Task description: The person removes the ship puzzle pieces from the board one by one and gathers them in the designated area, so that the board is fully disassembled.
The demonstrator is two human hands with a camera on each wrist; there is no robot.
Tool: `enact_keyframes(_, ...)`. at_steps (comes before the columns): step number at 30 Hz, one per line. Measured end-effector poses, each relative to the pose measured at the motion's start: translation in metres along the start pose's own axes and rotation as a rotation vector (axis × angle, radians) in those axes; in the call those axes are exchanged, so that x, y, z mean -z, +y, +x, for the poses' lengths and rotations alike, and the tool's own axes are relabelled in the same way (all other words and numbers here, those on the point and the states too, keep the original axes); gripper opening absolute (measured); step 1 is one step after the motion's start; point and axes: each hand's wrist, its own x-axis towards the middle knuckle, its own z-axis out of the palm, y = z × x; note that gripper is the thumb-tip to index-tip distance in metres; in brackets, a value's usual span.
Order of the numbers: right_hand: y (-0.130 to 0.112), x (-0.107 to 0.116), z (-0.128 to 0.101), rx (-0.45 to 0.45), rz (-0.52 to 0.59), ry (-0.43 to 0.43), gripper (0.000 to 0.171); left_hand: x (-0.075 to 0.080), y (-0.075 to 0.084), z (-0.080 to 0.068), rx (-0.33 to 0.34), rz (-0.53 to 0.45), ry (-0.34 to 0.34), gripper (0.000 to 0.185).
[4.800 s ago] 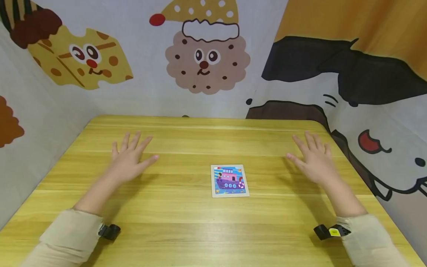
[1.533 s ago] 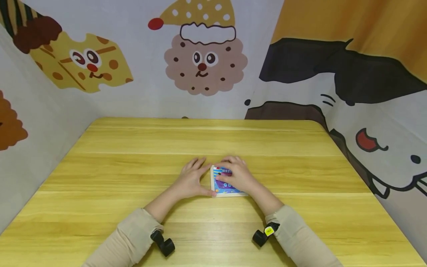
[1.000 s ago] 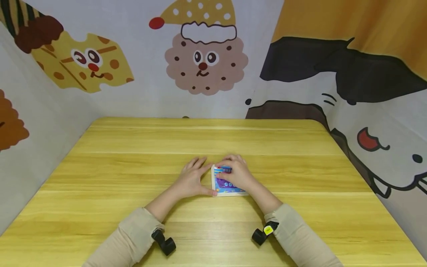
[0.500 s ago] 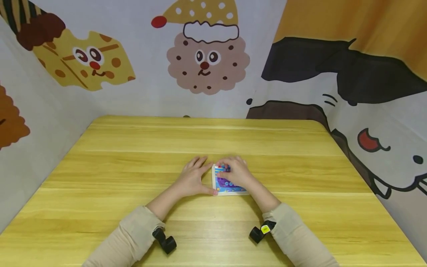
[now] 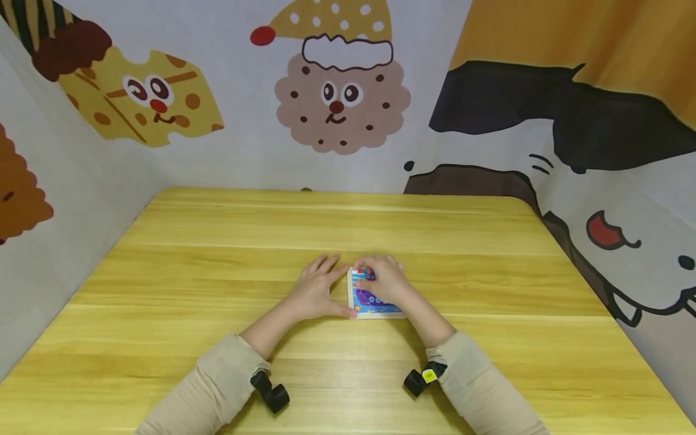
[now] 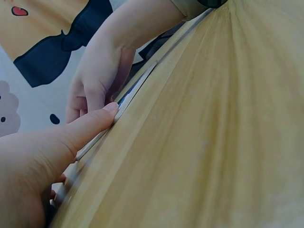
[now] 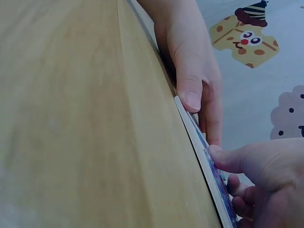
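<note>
A square puzzle board [image 5: 380, 310] with a pale frame and a boat picture lies flat on the table. My left hand [image 5: 312, 295] spans its left side, fingers mostly straight. The thumb touches the near-left corner, and the index fingertip is at the far-left corner. My right hand [image 5: 387, 281] covers the board's upper right, its fingers bent and the thumb touching the picture. In the right wrist view the right thumb [image 7: 232, 159] and bent fingers stand on the blue-purple picture surface [image 7: 219, 176]. Whether a piece is pinched between them is hidden.
The wood-grain table [image 5: 217, 229] reaches back to a wall cloth [image 5: 244, 151] printed with cartoon figures. A black wrist camera [image 5: 270, 394] sits at the left cuff, another camera [image 5: 418, 380] at the right cuff.
Both hands have come in from wide apart, fingers spread, to the puzzle board. Lately the left hand stays at its corners while the right thumb and index finger have drawn slightly closer.
</note>
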Motion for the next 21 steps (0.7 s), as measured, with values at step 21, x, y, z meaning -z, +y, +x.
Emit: enact_keyframes(21, 0.0079, -0.0090, -0.0082, 0.043, 0.078, 0.111, 0.028, 0.0002, 0.0027, -0.0012, 0.001, -0.003, -0.001, 0.108)
